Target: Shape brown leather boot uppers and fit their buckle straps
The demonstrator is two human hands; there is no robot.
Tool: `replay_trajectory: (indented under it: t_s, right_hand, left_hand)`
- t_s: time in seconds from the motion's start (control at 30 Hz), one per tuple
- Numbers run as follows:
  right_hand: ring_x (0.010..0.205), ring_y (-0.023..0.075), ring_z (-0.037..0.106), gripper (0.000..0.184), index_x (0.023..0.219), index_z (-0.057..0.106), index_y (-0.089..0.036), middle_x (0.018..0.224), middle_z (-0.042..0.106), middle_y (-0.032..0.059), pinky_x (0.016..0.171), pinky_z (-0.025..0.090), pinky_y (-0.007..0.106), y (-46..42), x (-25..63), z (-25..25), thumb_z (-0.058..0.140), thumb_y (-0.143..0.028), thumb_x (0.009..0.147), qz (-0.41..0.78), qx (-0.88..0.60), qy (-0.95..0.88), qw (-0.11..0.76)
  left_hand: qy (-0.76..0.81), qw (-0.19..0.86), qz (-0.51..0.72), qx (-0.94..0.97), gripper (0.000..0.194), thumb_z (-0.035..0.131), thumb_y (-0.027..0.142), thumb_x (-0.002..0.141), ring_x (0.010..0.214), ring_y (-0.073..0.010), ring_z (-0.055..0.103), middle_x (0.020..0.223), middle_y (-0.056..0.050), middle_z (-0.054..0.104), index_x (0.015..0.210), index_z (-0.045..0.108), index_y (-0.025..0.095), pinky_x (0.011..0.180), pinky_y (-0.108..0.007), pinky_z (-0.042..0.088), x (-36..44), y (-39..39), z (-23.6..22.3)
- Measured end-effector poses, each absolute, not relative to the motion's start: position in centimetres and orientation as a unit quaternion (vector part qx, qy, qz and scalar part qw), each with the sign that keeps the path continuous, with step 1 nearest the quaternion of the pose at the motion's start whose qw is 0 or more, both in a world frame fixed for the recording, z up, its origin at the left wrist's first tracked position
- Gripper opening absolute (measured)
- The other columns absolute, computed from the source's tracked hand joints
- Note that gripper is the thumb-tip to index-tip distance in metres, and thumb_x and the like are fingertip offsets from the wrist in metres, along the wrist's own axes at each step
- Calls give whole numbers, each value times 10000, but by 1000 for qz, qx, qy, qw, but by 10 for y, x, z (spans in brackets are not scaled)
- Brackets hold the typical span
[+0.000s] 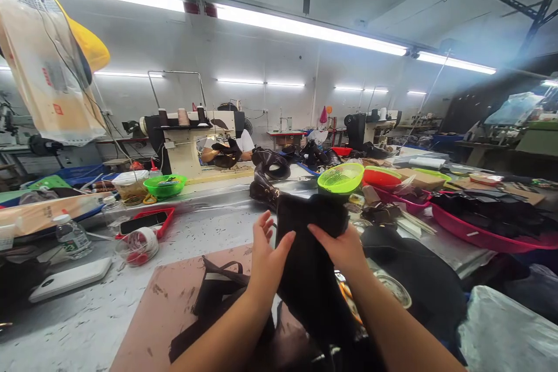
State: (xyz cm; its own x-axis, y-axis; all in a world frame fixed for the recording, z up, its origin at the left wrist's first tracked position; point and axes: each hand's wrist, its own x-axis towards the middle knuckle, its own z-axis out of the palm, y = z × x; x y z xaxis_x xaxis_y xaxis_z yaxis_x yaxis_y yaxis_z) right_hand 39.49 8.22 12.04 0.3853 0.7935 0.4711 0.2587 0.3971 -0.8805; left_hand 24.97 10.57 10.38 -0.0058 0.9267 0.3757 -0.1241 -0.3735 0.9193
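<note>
A black boot upper (311,256), wide at its top edge, is held upright in front of me; its lower end is dark and blurred. My right hand (346,247) grips its right side, thumb on the front and fingers behind, hidden. At the left edge, my left hand (268,256) has its fingers spread outside the piece and its thumb against the front. More dark cut pieces with a strap (222,285) lie on the pinkish board (148,302) below. Just beyond stands a shiny dark boot (264,180).
Left on the table are a white power bank (72,279), a water bottle (72,238), a red tray (168,224) and a green basket (164,186). At right are a yellow-green basket (340,177) and a pink basin (483,232) of black pieces. A co-worker's hands (211,154) are behind a sewing machine (192,145).
</note>
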Motion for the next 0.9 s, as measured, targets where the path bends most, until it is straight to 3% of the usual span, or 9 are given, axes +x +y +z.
replay_trajectory:
  t_s: [0.13, 0.23, 0.37, 0.47, 0.57, 0.63, 0.7, 0.8, 0.9]
  right_hand:
    - [897, 266, 622, 339, 817, 658, -177, 876, 701, 36, 838, 484, 416, 86, 401, 128, 740, -288, 507, 292, -437, -335, 782]
    - [818, 267, 645, 332, 773, 658, -179, 759, 708, 24, 785, 515, 421, 84, 401, 133, 756, -246, 463, 412, -381, -240, 792]
    - [758, 236, 655, 306, 767, 658, -180, 748, 707, 25, 721, 544, 366, 80, 404, 134, 739, -223, 476, 532, -351, -184, 748]
    - [791, 209, 650, 316, 811, 654, -206, 828, 705, 6, 723, 540, 321, 80, 421, 132, 731, -260, 509, 479, -357, -220, 772]
    - [784, 201, 649, 310, 819, 647, -234, 822, 701, -19, 744, 524, 324, 83, 447, 129, 739, -282, 526, 397, -384, -284, 784]
    - [735, 212, 652, 293, 780, 658, -207, 764, 702, -1, 736, 516, 343, 87, 460, 124, 755, -246, 507, 423, -440, -349, 711]
    - [698, 225, 649, 254, 729, 670, -172, 712, 700, 19, 724, 508, 359, 93, 463, 114, 751, -228, 495, 482, -515, -452, 546]
    - [698, 216, 644, 191, 713, 679, -179, 699, 700, 4, 696, 501, 338, 104, 450, 89, 686, -242, 532, 516, -570, -570, 288]
    - [654, 179, 639, 184, 729, 687, -188, 691, 698, -12, 620, 494, 272, 117, 425, 65, 630, -240, 562, 532, -563, -607, 177]
  left_hand:
    - [390, 400, 612, 559, 642, 703, 333, 603, 1238, -255, 333, 1283, -97, 391, 1149, 384, 224, 1016, -393, 282, 241, 96, 87]
    - [391, 504, 547, 543, 783, 740, 266, 524, 1113, -256, 476, 1191, -101, 474, 1188, 327, 224, 921, -371, 393, 242, 90, 77]
    - [406, 542, 470, 566, 526, 627, 203, 598, 765, -179, 605, 817, -4, 614, 1073, 402, 213, 719, -308, 476, 245, 87, 79]
    - [419, 439, 437, 664, 384, 597, 191, 619, 645, -144, 573, 690, 40, 589, 984, 485, 225, 647, -268, 456, 225, 89, 91]
    - [434, 356, 401, 724, 295, 589, 258, 654, 573, -124, 526, 712, 31, 599, 946, 555, 233, 595, -249, 426, 176, 98, 104]
    - [511, 329, 374, 700, 158, 596, 336, 658, 564, -133, 510, 633, 23, 580, 752, 594, 209, 563, -234, 398, 135, 106, 105]
    - [546, 413, 295, 667, 224, 590, 401, 666, 548, -137, 510, 561, 11, 556, 606, 599, 185, 538, -226, 389, 100, 111, 95]
    - [511, 620, 216, 554, 288, 647, 440, 607, 637, -162, 581, 672, -28, 637, 707, 676, 171, 586, -238, 426, 79, 107, 61]
    - [497, 667, 198, 518, 274, 734, 403, 496, 571, -213, 608, 586, -54, 642, 594, 677, 153, 549, -309, 461, 96, 94, 19]
